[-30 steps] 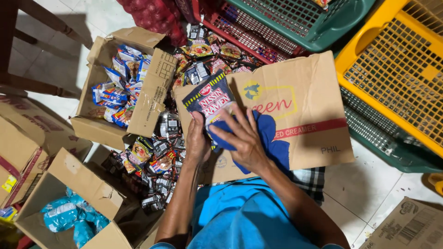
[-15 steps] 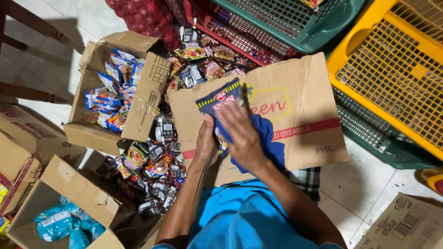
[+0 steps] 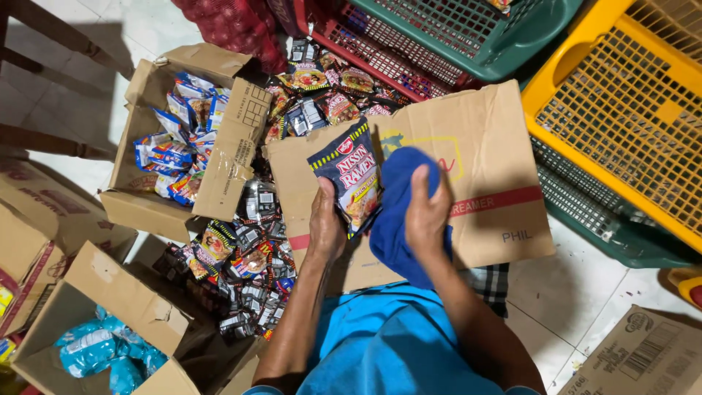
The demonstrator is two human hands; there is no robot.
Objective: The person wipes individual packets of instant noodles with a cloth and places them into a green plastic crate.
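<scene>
1. Head view: the left hand (image 3: 327, 227) is gripping a dark noodle packet (image 3: 349, 178), its fingers curling behind and hidden.
2. The right hand (image 3: 426, 208) is pinching a blue cloth (image 3: 398, 212) against the packet, above flattened cardboard (image 3: 482, 168).

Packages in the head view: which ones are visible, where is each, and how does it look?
Noodle packet: in left hand, dark, yellow-striped edge.
Blue cloth: in right hand.
Flattened carton: brown, red stripe, under the hands.
Open box: upper left, blue-white packets.
Loose packets: dark heap on floor.
</scene>
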